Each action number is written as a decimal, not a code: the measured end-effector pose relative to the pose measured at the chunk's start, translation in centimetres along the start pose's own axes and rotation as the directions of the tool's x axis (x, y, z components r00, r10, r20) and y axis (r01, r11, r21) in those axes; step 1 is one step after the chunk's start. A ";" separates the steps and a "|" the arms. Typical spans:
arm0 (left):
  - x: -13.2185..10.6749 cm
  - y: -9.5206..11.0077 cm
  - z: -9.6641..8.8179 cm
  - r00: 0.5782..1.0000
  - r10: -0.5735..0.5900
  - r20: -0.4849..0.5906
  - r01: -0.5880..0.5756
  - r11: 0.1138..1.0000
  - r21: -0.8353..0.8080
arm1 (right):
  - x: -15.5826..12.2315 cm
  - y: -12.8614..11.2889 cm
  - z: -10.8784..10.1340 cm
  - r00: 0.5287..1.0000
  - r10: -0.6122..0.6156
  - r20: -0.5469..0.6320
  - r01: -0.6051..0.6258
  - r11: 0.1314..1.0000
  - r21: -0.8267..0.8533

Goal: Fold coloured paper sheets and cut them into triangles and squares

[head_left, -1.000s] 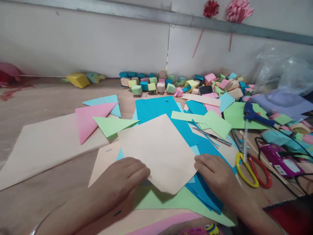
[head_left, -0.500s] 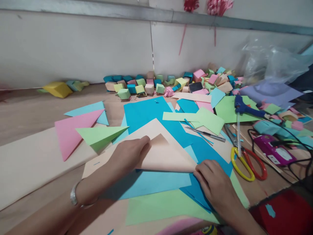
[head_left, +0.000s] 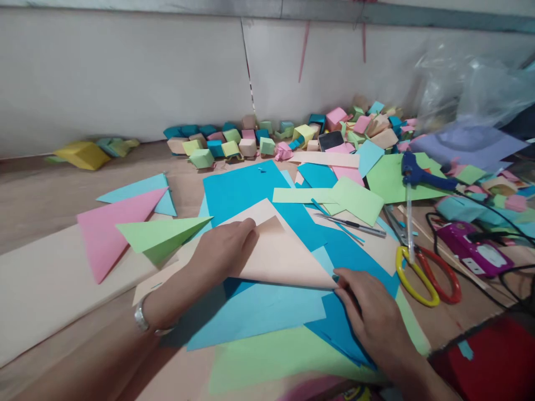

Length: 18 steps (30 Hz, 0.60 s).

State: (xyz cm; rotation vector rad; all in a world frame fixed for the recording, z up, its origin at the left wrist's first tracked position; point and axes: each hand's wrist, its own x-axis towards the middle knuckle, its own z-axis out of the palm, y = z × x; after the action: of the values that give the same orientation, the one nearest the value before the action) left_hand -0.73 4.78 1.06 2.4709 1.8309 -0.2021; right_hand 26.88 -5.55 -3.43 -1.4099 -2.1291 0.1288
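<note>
A sheet of peach paper (head_left: 284,259), folded over into a triangle-like shape, lies on blue and light blue sheets in the middle. My left hand (head_left: 225,245) is closed at its left side, fingertips pressed together on the paper's folded edge; the silver bracelet (head_left: 141,316) is on that wrist. At the right corner of the peach paper, my right hand (head_left: 368,309) pinches the tip between thumb and fingers. Under both hands spread a blue sheet (head_left: 238,184), a light blue sheet (head_left: 259,312) and a pale green sheet (head_left: 263,356).
Folded green (head_left: 159,236) and pink (head_left: 115,228) triangles lie left. On the right are a craft knife (head_left: 355,224), scissors (head_left: 418,273), a blue glue gun (head_left: 426,172) and a purple power strip (head_left: 474,248) with cords. Several small paper boxes (head_left: 215,147) line the wall.
The view has tilted down and shifted slightly right. My left hand has slid a little along the peach paper, and my right hand still grips its corner.
</note>
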 end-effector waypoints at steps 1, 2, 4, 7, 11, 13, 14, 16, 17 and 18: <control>0.1 0.0 0.0 1.000 -0.008 -0.003 0.008 1.000 0.019 | 0.0 0.0 0.0 1.000 -0.003 -0.012 0.003 1.000 -0.004; 0.2 0.0 -0.1 1.000 -0.016 -0.003 0.016 0.999 0.032 | 0.0 -0.1 -0.1 1.000 -0.009 -0.018 0.009 1.000 -0.010; 0.5 -0.1 -0.2 1.000 -0.029 -0.002 0.029 0.999 0.039 | 0.0 -0.1 -0.2 0.999 -0.041 -0.015 0.040 0.999 -0.017; 1.3 -0.3 -0.3 0.999 -0.038 0.006 0.038 0.999 0.026 | -0.1 -0.1 -0.3 0.993 -0.114 -0.001 0.114 0.993 -0.021; 2.4 -0.5 0.0 0.999 -0.039 0.003 0.039 0.999 -0.008 | 0.0 -0.1 -0.3 0.992 -0.125 -0.004 0.125 0.992 -0.015; 2.7 -0.7 0.3 0.999 -0.032 -0.017 0.032 0.999 -0.009 | 0.1 -0.1 -0.3 0.994 -0.111 -0.007 0.111 0.994 0.020; 2.8 -0.7 0.5 0.999 -0.025 -0.025 0.025 1.000 -0.005 | 0.1 -0.1 -0.4 0.995 -0.103 -0.008 0.104 0.994 0.043; 2.9 -0.8 0.7 0.999 -0.012 -0.033 0.012 1.000 0.011 | 0.2 -0.1 -0.4 0.996 -0.091 -0.011 0.092 0.992 0.083; 2.9 -0.8 0.7 0.999 -0.013 -0.035 0.014 1.000 0.019 | 0.1 -0.1 -0.5 0.996 -0.086 -0.012 0.087 0.992 0.094; 2.9 -0.9 0.7 0.999 -0.020 -0.034 0.021 0.999 0.029 | 0.1 -0.1 -0.5 0.997 -0.083 -0.011 0.083 0.992 0.098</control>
State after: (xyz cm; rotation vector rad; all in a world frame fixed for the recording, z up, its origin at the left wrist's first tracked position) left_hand -0.77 7.67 -0.03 2.4906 1.8812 -0.1910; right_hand 27.03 -5.57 -2.96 -1.2620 -2.1420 0.1933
